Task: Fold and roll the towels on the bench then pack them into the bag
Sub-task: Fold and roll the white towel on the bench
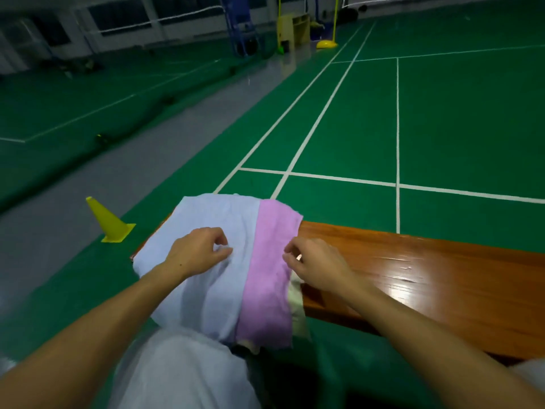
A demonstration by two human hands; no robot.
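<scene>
A pale blue towel (pixel 212 231) lies spread over the left end of the wooden bench (pixel 427 270), on top of a pink towel (pixel 269 278). Under the pink one a cream towel (pixel 296 302) peeks out at the right and near edge. My left hand (pixel 196 250) rests on the blue towel and pinches a small fold of it between thumb and fingers. My right hand (pixel 312 265) hovers at the pink towel's right edge with curled fingers; whether it pinches the cloth I cannot tell. No bag is in view.
A yellow cone (pixel 110 221) stands on the floor left of the bench. My knee in light trousers (pixel 182 370) is just below the towels. Green court floor with white lines stretches ahead; yellow posts and a net stand far back.
</scene>
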